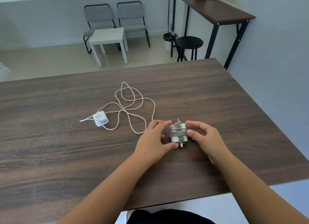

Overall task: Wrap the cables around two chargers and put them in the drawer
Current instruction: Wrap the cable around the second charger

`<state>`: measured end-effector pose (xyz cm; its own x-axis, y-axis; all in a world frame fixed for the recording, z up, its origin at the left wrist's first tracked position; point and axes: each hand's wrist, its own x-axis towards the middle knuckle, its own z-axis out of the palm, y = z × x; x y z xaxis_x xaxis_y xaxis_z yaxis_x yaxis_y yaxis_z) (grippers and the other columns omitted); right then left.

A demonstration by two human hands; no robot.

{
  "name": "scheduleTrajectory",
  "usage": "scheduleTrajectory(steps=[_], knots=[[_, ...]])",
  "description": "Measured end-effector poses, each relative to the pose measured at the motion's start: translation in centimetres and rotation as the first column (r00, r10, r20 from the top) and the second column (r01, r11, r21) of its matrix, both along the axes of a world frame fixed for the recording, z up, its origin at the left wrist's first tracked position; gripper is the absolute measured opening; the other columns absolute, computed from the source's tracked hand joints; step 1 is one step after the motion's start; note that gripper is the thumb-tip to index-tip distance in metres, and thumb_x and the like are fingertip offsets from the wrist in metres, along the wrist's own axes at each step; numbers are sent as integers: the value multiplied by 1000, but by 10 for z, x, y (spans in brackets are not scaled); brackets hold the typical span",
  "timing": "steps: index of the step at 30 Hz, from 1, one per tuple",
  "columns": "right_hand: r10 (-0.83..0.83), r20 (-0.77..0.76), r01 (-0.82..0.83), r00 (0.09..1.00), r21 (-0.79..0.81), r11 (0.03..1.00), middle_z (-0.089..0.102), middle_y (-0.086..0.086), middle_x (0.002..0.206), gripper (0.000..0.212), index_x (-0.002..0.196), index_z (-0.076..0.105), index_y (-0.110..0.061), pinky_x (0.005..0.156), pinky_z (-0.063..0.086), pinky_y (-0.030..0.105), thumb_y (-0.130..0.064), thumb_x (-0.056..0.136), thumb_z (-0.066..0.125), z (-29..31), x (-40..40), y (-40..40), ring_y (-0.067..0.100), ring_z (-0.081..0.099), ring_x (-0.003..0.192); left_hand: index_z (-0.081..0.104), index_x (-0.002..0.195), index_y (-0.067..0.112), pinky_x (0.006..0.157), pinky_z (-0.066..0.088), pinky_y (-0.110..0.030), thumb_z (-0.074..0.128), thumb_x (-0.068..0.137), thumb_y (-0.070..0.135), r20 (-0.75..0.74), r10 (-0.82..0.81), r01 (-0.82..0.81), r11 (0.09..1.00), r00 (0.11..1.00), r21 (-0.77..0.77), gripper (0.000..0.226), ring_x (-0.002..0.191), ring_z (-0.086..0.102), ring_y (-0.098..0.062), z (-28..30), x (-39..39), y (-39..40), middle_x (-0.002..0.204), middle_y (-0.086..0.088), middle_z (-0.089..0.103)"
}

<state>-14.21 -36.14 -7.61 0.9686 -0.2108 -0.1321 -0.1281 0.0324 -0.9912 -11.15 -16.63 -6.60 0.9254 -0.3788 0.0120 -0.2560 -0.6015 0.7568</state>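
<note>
Head view looks down on a white charger (177,133) with its grey cable wound tight around it, some turns across and some turns up and down. One cable end with a small plug pokes out at its 6 o'clock side. It sits on the dark wood table (66,148), a little toward 4 o'clock from the table's middle.

Both arms reach in from the bottom edge. The left hand (154,141) is at 9 o'clock of the wrapped charger. Its fingers are spread and bent a little, the thumb tip touches the charger's low corner, and a fingertip is close to the top corner. It cups the charger but does not squeeze it. The right hand (203,136) is at 3 o'clock. Its thumb and first finger pinch the side of the wrapped charger, and the other fingers curl behind.

At 9 o'clock, well apart from the hands, lies a second charger (100,118), white and square. Its loose cable (133,105) is pale and runs in big messy loops toward 12 o'clock and back down near the left hand.

Far off at 12 o'clock, on the floor, stand two grey chairs (115,16) and a small white table (109,38). At 1 o'clock are a black stool (189,42) and a tall desk (215,9).
</note>
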Motion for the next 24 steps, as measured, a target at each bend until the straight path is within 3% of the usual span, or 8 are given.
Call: scheduleTrajectory(steps=[3,5,7,9,13,17,20,24], knots=[[-25,36,27,999,-55,998,73,-11,100,28,102,70,-25,73,48,16,-2,87,65,2,-1,-2,-2,65,79,48,137,43,81,51,-20,84,68,48,47,35,-35,999,998,-6,78,89,63,3,5,0,12,124,26,44],[-61,53,66,997,-101,993,72,-13,91,27,100,72,-28,73,45,22,-5,87,64,1,-1,-4,5,58,72,52,133,42,80,50,-18,84,68,49,66,90,-88,996,994,-33,73,86,64,2,10,4,26,117,26,46],[-101,75,111,992,-137,984,64,-1,81,26,97,73,-29,68,41,24,-6,88,63,2,-2,-5,10,46,66,56,128,40,80,49,-18,83,71,47,76,181,-177,983,981,-56,63,86,64,0,15,11,46,114,23,50],[-132,117,152,984,-185,971,57,10,78,27,93,72,-31,59,38,16,-6,88,62,6,-2,-4,5,41,58,60,123,37,84,50,-25,81,75,44,110,298,-294,954,948,-53,53,92,63,-7,16,25,74,116,16,55],[-96,205,155,974,-293,944,64,18,87,32,91,69,-35,58,40,9,-4,88,60,21,0,8,8,47,62,65,119,26,103,39,-41,78,79,40,233,457,-497,854,858,156,45,112,55,-27,2,56,136,118,-4,61],[28,249,66,968,-363,930,62,8,83,37,88,68,-38,58,39,11,-2,88,59,35,6,28,10,47,62,60,126,29,103,37,-45,71,83,47,257,465,-531,761,847,374,48,122,44,-37,-11,68,162,129,-3,55],[102,263,10,959,-392,920,58,-1,78,34,87,70,-35,56,38,11,-3,88,58,43,11,44,7,45,58,61,125,29,99,44,-44,67,85,49,233,451,-507,793,861,339,45,119,50,-29,-12,68,164,131,2,52],[168,258,-47,951,-417,908,53,-8,67,28,87,73,-28,54,34,10,-4,88,59,46,21,69,7,44,53,61,121,27,88,47,-34,65,89,44,145,524,-543,821,840,178,37,99,62,-22,-11,70,168,127,3,49]])
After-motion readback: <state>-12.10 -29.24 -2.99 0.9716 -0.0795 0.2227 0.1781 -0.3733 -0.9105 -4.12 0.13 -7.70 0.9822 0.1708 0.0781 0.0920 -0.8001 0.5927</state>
